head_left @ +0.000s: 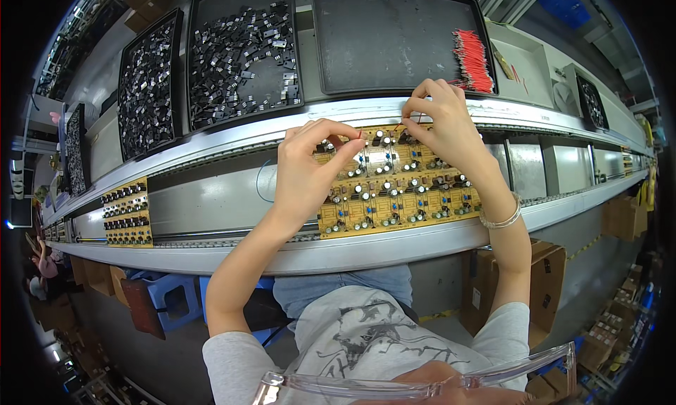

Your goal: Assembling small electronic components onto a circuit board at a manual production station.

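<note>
A yellow circuit board panel (384,224) lies on the conveyor in front of me, filled with rows of small white, blue and dark components. Over its far left part, my left hand (301,164) is closed in a pinch, a bit of red wire (360,134) showing at the thumb and index fingertips. My right hand (445,123) pinches as well, at the panel's far edge, with thin red wire visible between its fingers. The fingers hide part of the panel. Beyond my right hand, a bundle of red wires (470,60) lies in a black tray (380,39).
Two black trays (243,60) (148,88) of black three-legged components stand at the far left. Another populated panel (128,215) sits left on the conveyor. Metal rails (366,253) border the line. A cardboard box (546,285) and blue stool (172,299) stand below.
</note>
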### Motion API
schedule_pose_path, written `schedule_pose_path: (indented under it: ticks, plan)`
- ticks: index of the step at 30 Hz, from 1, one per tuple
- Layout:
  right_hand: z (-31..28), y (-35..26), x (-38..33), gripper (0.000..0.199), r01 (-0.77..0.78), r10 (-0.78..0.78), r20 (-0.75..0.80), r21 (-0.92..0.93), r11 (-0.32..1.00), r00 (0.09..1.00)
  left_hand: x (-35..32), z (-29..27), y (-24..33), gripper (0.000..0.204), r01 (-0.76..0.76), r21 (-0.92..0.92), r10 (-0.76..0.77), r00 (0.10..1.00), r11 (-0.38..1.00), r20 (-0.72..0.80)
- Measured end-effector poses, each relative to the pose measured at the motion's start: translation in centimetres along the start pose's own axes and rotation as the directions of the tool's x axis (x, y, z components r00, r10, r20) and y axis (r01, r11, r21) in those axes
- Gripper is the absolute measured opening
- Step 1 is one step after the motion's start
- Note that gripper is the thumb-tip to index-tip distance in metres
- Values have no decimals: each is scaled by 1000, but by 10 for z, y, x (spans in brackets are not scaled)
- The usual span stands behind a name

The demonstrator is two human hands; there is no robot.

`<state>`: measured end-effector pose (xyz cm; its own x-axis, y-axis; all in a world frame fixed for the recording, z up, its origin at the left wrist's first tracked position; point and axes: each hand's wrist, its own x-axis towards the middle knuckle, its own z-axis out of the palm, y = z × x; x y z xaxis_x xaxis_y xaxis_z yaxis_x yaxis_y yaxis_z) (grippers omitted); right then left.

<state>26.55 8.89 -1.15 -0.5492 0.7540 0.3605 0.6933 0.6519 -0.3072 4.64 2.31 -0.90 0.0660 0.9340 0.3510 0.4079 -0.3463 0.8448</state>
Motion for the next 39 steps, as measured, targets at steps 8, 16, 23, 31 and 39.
schedule_pose_path:
  ticks: [8, 16, 23, 31, 39]
  plan:
    - [-1, -2, -2, 11, 90, -97, -53, -121, 989, 994, -1, -2, 7, 10, 30, 34, -33, 996, 999, 88]
    - [-27, -40, -1, 18, 125, -98, -100, 318, 940, 990, -5, 1, 7, 32, -42, 40, 37, 994, 998, 106]
    - [-24, -46, 2, 9, -112, 28, 147, 603, 790, 989, -5, -1, 8, 50, -122, 117, 110, 988, 986, 107]
    - [4, -23, 15, 6, -71, 75, -21, 152, 986, 997, 1, -12, 7, 41, -137, 59, 143, 983, 989, -112]
    - [14, -21, 12, 5, -68, 70, -10, 117, 991, 998, -2, -10, 7, 39, -157, 67, 162, 983, 985, -86]
